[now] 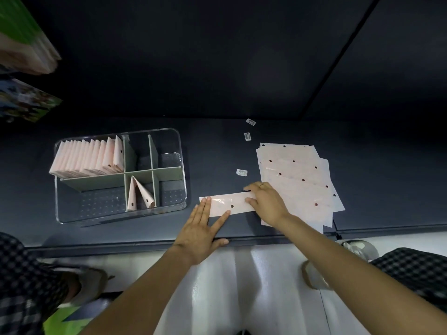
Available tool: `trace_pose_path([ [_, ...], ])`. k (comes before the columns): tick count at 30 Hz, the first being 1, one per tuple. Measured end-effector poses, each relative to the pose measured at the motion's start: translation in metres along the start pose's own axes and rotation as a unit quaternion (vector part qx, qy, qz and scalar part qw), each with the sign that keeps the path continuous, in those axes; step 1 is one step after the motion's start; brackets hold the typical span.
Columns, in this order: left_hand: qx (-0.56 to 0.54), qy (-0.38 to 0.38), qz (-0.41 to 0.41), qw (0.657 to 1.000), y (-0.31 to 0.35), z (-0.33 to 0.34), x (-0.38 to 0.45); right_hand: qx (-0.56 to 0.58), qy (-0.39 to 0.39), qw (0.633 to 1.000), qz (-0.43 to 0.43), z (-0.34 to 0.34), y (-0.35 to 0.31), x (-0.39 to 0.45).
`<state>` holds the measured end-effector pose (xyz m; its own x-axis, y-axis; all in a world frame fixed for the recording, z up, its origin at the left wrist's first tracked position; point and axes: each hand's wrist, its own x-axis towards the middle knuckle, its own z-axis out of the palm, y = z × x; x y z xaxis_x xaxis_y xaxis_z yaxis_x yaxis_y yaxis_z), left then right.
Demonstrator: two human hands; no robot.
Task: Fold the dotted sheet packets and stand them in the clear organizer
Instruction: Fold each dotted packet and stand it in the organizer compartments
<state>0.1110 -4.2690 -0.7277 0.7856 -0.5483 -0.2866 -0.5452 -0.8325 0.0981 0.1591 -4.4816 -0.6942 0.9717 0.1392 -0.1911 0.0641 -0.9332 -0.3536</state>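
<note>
A pale pink dotted sheet packet (229, 203), folded into a long strip, lies on the dark shelf near its front edge. My left hand (202, 228) lies flat with spread fingers, its fingertips pressing the strip's left end. My right hand (264, 201) presses down on the strip's right end. A stack of unfolded dotted sheets (297, 175) is fanned out to the right, partly under my right hand. The clear organizer (180, 151) stands at the left. Its back-left compartment holds several folded packets (89, 158) standing upright. Two folded packets (139, 197) lean in a front middle compartment.
Three small white labels (242, 172) lie on the shelf behind the strip. Coloured boxes (21, 39) sit at the upper left. The shelf's front edge (145, 244) runs just below my left hand. A person's checked sleeve (24, 274) is at the lower left.
</note>
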Motion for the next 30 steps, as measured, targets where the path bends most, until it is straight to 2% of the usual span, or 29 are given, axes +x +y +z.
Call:
trace_pose_path([
  [6, -0.031, -0.004, 0.007, 0.999, -0.007, -0.004, 0.003, -0.025, -0.109, 0.992, 0.052, -0.009, -0.007, 0.025],
  [9, -0.02, 0.022, -0.01, 1.0, -0.008, -0.007, 0.003, -0.085, -0.166, 0.98, 0.07, -0.014, -0.011, 0.023],
  [12, 0.0, 0.067, -0.012, 0.998, -0.001, -0.012, 0.001, -0.113, -0.176, 0.976, 0.065, -0.012, -0.018, 0.009],
  [16, -0.012, 0.159, 0.045, 0.986, 0.014, -0.011, -0.009, 0.054, -0.173, 0.97, 0.161, 0.003, -0.028, -0.022],
  [21, 0.005, 0.183, 0.069, 0.981, 0.019, 0.0, -0.018, 0.245, -0.186, 0.921, 0.24, 0.023, -0.039, -0.058],
  [22, 0.009, 0.189, 0.065, 0.98, 0.02, 0.001, -0.018, 0.224, -0.161, 0.935, 0.223, 0.024, -0.038, -0.063],
  [24, 0.006, 0.205, 0.06, 0.977, 0.019, 0.003, -0.019, 0.105, -0.073, 0.982, 0.142, 0.023, -0.029, -0.07],
  [26, -0.008, 0.218, 0.053, 0.975, 0.02, 0.004, -0.02, 0.019, -0.011, 1.0, 0.008, 0.017, -0.015, -0.072],
  [28, -0.033, 0.233, 0.044, 0.971, 0.02, 0.003, -0.021, -0.02, -0.049, 0.992, -0.113, 0.013, -0.003, -0.069],
  [30, -0.058, 0.247, 0.027, 0.967, 0.021, 0.002, -0.022, -0.028, -0.097, 0.979, -0.175, 0.016, 0.002, -0.067],
])
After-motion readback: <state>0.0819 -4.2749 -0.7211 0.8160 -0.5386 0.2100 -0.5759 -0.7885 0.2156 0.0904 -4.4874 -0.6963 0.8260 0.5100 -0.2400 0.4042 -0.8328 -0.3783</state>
